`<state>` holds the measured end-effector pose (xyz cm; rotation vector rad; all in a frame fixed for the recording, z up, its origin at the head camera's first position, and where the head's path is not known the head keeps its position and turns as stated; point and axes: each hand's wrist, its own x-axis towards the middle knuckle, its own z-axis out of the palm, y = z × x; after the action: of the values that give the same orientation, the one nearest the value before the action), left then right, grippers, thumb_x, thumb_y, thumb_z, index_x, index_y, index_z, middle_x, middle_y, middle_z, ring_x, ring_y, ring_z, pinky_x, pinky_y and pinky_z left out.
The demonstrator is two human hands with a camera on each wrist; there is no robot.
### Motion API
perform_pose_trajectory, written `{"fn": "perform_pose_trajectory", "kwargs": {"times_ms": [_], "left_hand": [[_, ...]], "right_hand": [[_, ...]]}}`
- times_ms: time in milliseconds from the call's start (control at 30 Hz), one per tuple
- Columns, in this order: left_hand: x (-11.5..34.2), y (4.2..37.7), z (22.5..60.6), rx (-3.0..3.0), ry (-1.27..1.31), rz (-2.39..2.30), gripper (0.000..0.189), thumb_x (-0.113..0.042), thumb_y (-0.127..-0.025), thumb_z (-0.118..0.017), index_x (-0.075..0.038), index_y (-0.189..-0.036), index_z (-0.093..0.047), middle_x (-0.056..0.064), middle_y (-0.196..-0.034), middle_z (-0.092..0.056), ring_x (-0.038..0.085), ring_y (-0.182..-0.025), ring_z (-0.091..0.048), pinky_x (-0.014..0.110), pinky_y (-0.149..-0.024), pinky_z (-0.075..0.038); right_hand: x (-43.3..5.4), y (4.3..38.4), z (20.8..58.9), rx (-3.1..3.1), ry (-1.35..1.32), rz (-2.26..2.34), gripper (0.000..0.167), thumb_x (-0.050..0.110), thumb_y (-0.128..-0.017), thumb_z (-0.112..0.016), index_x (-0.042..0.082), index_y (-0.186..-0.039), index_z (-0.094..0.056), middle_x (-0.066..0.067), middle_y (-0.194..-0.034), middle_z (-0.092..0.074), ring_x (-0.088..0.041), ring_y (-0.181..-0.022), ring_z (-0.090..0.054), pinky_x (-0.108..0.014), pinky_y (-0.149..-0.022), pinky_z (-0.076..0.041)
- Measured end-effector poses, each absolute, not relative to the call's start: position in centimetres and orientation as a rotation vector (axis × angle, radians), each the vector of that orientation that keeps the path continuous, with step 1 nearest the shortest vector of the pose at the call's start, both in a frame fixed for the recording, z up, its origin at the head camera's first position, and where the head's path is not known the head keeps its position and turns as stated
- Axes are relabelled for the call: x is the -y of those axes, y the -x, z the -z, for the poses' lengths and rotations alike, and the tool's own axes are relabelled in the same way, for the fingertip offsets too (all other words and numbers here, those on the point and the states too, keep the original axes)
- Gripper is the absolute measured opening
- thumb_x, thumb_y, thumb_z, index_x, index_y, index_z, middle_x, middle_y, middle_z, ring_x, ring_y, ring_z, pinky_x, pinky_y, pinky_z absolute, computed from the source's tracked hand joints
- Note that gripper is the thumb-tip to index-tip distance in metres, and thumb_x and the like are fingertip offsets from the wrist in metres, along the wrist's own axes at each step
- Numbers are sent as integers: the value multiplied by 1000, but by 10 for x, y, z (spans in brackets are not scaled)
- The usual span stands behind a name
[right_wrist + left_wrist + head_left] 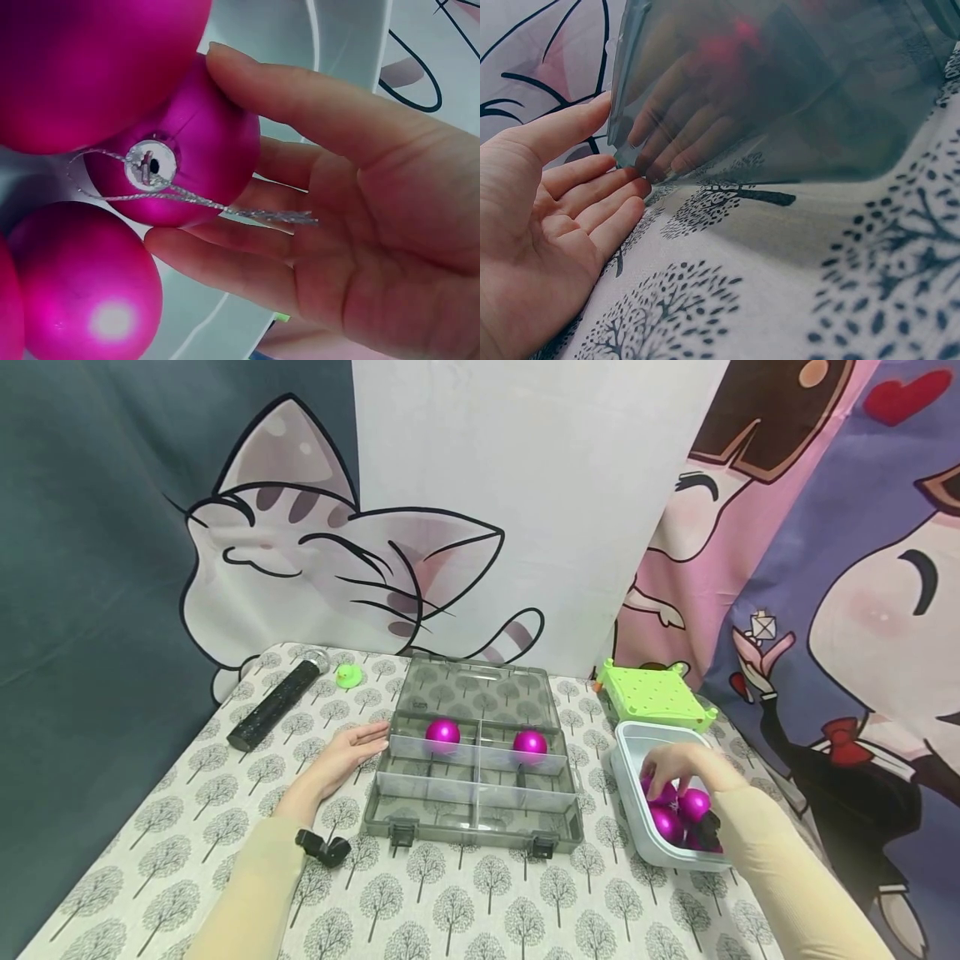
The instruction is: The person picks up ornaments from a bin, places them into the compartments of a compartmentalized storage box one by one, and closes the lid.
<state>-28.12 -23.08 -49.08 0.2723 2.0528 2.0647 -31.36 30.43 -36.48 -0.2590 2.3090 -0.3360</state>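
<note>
A clear grey divided plastic box (474, 837) stands with its lid laid back, a magenta Christmas bauble (442, 735) in its back left compartment and another bauble (530, 747) in the back right one. My left hand (341, 764) is at the box's left side, fingers extended, fingertips at its wall in the left wrist view. Inside a pale blue tub (628, 802), my right hand (684, 765) holds a bauble (217, 124) between thumb and fingers. This bauble's silver cap and string loop face the wrist camera. More baubles (94, 277) lie around it.
Behind the tub stands a light green perforated stand (652, 693) with short legs. A black microphone-shaped object (277, 706) and a small green duck toy (348, 676) lie at the back left. The tree-print cloth (427, 910) covers the table; printed curtains hang behind.
</note>
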Motion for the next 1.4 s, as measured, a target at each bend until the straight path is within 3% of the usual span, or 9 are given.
{"fn": "perform_pose_trajectory", "kwargs": {"times_ms": [200,500,733,867,1067,1400], "left_hand": [[231,282,491,-2057,-273,-2060,63,-9,-97,-56,12,-148,-24,30,-156,-23,40,-147,-23,44,-123,-19],[231,283,493,-2057,-266,-2062,64,-10,-96,-56,12,-147,-25,30,-156,-24,40,-147,-23,42,-122,-22],[230,283,493,-2058,-269,-2059,64,-10,-96,-56,12,-147,-24,31,-155,-24,41,-147,-23,43,-122,-21],[231,283,493,-2055,-266,-2060,64,-10,-97,-56,12,-147,-24,31,-156,-23,40,-147,-23,42,-122,-21],[233,283,493,-2062,-262,-2064,63,-10,-97,-56,12,-147,-25,30,-155,-25,40,-146,-24,40,-121,-23],[231,283,494,-2037,-267,-2082,63,-9,-96,-56,12,-147,-25,31,-155,-25,41,-146,-25,38,-120,-25]], "right_hand": [[-306,313,360,-2296,272,382,38,3,-80,-69,-11,-113,-58,-13,-98,-59,-21,-88,-59,-43,-78,-63],[-310,317,348,-2449,364,405,43,8,-80,-70,-12,-116,-59,-13,-96,-63,-19,-80,-63,-39,-72,-62],[-310,322,324,-2588,489,470,51,15,-80,-73,-14,-119,-57,-16,-96,-64,-15,-73,-60,-29,-61,-56],[-300,321,308,-2714,568,482,53,17,-81,-75,-14,-120,-57,-24,-104,-66,-22,-83,-63,-32,-66,-59],[-270,314,292,-2916,673,528,55,21,-82,-77,-9,-125,-58,-30,-121,-63,-42,-106,-64,-50,-89,-56],[-212,313,277,-3021,703,752,57,23,-82,-78,2,-131,-58,-24,-129,-62,-43,-122,-56,-58,-97,-50]]}}
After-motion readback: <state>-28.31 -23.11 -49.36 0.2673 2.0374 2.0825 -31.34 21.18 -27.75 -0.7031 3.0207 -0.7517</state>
